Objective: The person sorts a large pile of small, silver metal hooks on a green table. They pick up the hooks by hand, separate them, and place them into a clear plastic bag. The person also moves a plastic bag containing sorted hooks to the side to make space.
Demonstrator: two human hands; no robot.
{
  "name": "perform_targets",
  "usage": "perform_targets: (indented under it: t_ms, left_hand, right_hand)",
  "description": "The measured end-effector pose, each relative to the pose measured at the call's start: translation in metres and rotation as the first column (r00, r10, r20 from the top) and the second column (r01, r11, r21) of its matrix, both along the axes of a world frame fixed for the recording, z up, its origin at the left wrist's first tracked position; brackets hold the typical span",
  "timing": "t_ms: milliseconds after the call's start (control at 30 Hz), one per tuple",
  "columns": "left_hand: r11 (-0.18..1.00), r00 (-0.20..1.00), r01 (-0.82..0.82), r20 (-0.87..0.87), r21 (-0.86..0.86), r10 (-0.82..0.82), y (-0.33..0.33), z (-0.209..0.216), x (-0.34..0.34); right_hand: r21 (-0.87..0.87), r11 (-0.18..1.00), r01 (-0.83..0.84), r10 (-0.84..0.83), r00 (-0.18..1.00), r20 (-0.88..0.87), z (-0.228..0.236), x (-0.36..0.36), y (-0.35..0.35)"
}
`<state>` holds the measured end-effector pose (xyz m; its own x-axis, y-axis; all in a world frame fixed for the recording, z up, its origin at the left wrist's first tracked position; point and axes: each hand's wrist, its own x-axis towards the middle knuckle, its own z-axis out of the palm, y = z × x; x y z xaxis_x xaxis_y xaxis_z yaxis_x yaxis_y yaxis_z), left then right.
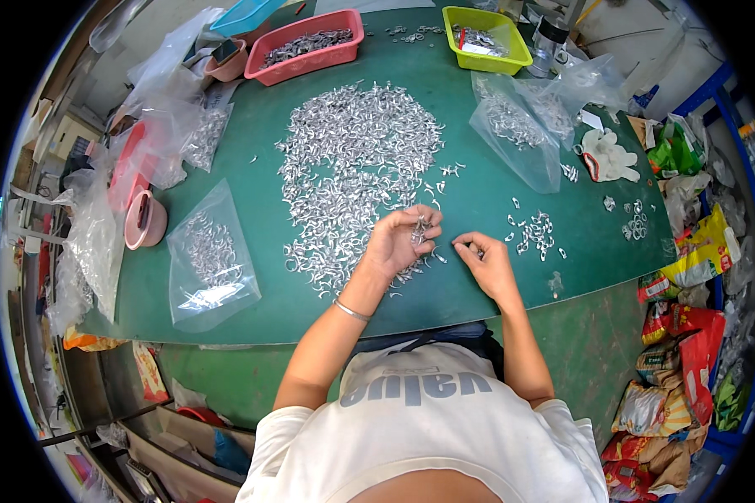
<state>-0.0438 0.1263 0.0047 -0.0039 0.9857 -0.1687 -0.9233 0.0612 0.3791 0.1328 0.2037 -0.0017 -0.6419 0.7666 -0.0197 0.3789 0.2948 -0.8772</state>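
Metal clips point(352, 172), small and silvery, lie in one broad heap on the green bench point(252, 189), and that heap serves as the landmark. Its near edge runs right under the left hand point(398, 243), which rests on the heap's lower right corner with its fingers point(421, 228) curled around a small bunch of clips. The right hand point(485, 261) sits just to the right of the heap, off the pile and on bare bench, thumb and forefinger pinched together at the tip; something tiny seems held there, though it is too small to make out for certain. The two hands' fingertips point at each other across a short gap, so the held bunch lies to the left of the right hand's pinch and closer to the heap. The left hand is clearly the nearer to the loose clips. Farther right of the heap, beyond the right hand, a small sorted cluster point(535, 233) lies apart. Individual clips are too small to judge their long axis.
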Motion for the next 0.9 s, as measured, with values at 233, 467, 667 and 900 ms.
perform_targets:
  t_ms: [233, 467, 667, 900]
  left_hand:
    - [0.989, 0.333, -0.107, -0.941, -0.103, -0.062, -0.003, -0.015, 0.009]
    - [0.996, -0.522, -0.064, -0.849, -0.060, -0.085, -0.015, -0.003, 0.030]
    - [0.999, 0.416, 0.033, -0.909, -0.016, -0.028, -0.009, 0.005, 0.013]
    - [0.992, 0.997, -0.068, 0.036, 0.107, 0.065, -0.017, 0.005, -0.003]
  right_hand:
    - [0.206, 0.969, -0.138, 0.097, 0.976, 0.195, 0.019, 0.001, -0.009]
    - [0.150, 0.988, 0.043, -0.063, 0.989, 0.131, 0.011, 0.004, 0.001]
    - [0.114, 0.990, 0.085, -0.092, 0.994, 0.053, 0.007, 0.004, 0.002]
    - [0.105, 0.994, 0.010, -0.018, 0.997, 0.071, 0.012, -0.004, -0.007]
